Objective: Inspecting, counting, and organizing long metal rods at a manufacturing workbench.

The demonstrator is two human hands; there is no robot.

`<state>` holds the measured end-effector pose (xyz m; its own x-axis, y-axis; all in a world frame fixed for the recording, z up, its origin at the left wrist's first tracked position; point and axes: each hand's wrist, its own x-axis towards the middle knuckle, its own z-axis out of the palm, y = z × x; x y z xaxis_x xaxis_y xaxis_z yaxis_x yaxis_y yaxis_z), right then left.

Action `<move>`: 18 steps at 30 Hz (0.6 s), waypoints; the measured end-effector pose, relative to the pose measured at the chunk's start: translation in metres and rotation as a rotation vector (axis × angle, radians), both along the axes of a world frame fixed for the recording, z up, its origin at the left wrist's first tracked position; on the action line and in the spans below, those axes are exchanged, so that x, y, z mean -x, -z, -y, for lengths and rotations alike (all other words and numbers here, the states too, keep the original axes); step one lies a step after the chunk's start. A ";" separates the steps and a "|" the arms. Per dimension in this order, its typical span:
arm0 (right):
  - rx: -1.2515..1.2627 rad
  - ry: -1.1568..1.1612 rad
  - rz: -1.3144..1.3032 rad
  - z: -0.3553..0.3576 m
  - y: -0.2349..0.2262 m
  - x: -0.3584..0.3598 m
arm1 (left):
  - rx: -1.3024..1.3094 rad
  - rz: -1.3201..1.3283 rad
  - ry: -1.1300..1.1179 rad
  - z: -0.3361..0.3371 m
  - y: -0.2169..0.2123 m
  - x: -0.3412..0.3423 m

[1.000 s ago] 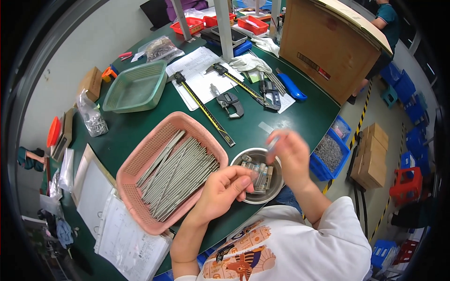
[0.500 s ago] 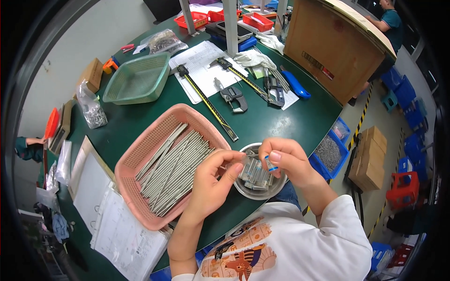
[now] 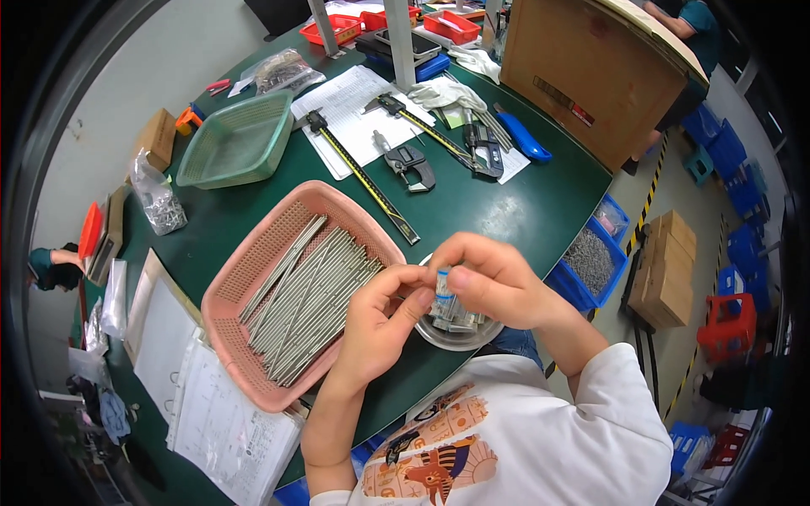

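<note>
Two hands meet just below the middle of the frame, above a round metal bowl (image 3: 460,336) at the near edge of the green table (image 3: 506,211). Left hand (image 3: 380,325) and right hand (image 3: 489,282) both pinch a small pale part (image 3: 443,282) between fingertips, fingers closed narrowly on it; what kind of part it is cannot be told at this size. More small metal pieces lie in the bowl under the hands.

Just left of the left hand sits a pink basket (image 3: 253,253) filled with thin metal rods (image 3: 308,295) lying roughly parallel, slanting toward the upper right. Below and left of it, at lower left, papers (image 3: 219,430) overlap the table's edge. Right of the bowl, off the table edge, a blue bin (image 3: 591,266) holds small grey parts.

Farther up, a long caliper (image 3: 363,177) lies diagonally beside the pink basket, with a smaller digital caliper (image 3: 409,160) near it and a sheet (image 3: 354,110) beneath their far ends. At upper left stands a green basket (image 3: 236,139); a clear bag (image 3: 160,202) of small metal parts lies left of it. At the top right, a big cardboard box (image 3: 591,76) stands on the table, and red trays (image 3: 337,29) sit along the far edge.
</note>
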<state>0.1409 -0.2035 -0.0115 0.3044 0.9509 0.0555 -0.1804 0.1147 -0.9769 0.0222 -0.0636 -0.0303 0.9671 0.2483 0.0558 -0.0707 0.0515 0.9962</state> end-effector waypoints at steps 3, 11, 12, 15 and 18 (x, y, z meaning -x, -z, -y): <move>-0.341 0.178 0.010 0.005 0.005 -0.003 | 0.119 -0.010 0.018 0.000 -0.002 0.002; -0.180 0.231 0.236 0.004 0.023 0.005 | 0.211 -0.007 0.037 0.003 0.002 0.003; -0.176 0.234 0.231 0.002 0.023 0.006 | 0.215 -0.013 0.039 0.003 0.003 0.004; -0.170 0.221 0.337 0.000 0.021 0.004 | 0.183 -0.009 0.044 0.003 0.001 0.006; -0.240 0.224 0.367 0.000 0.022 0.002 | 0.128 -0.044 -0.015 0.005 -0.002 0.006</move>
